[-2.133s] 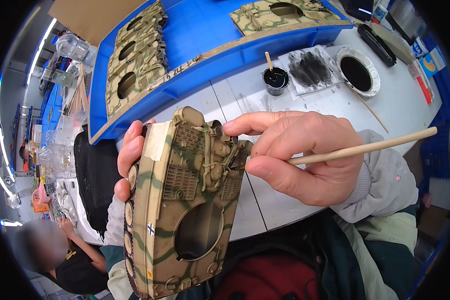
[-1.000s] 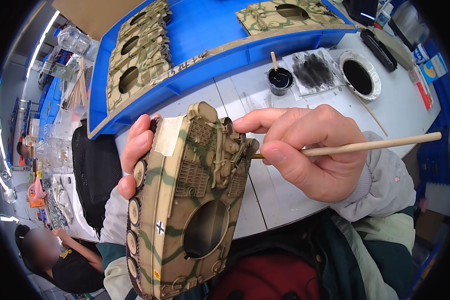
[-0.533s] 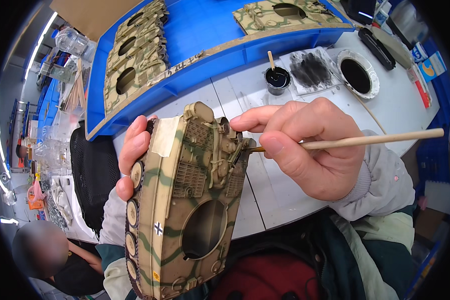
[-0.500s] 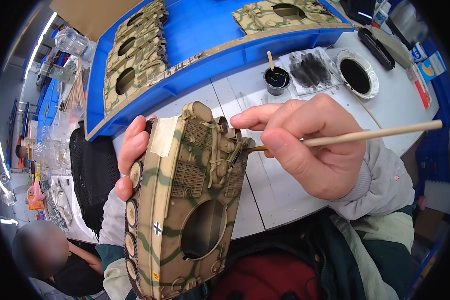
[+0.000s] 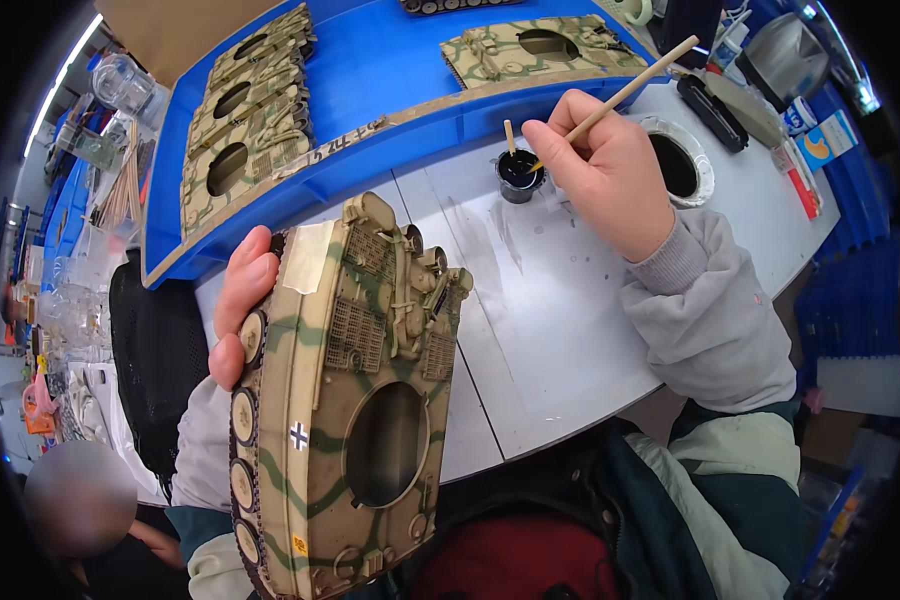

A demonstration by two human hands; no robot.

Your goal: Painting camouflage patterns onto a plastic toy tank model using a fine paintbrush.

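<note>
My left hand [image 5: 245,295] grips a model tank hull [image 5: 315,420] by its far left side, holding it tilted above the table. The hull is tan with green camouflage stripes, has road wheels and tracks along the left, a round hole in its deck and a strip of masking tape near the far end. Pinched in my right hand [image 5: 615,180] is a paintbrush [image 5: 635,85] with a pale wooden handle. Its tip is at the mouth of a small cup of black paint [image 5: 519,180], where a wooden stick [image 5: 509,138] also stands.
Behind the cup runs a blue tray [image 5: 370,165] holding several camouflaged tank hulls [image 5: 230,165]. A foil-edged dish of black liquid [image 5: 705,165] lies beyond my right hand. A black mesh bag [image 5: 150,370] rests at the left; another person [image 5: 80,500] sits at the lower left.
My right hand has moved away from the hull, up to the paint cup, bringing the brush tip to it. My left hand still holds the hull, which sits slightly further left in view.
</note>
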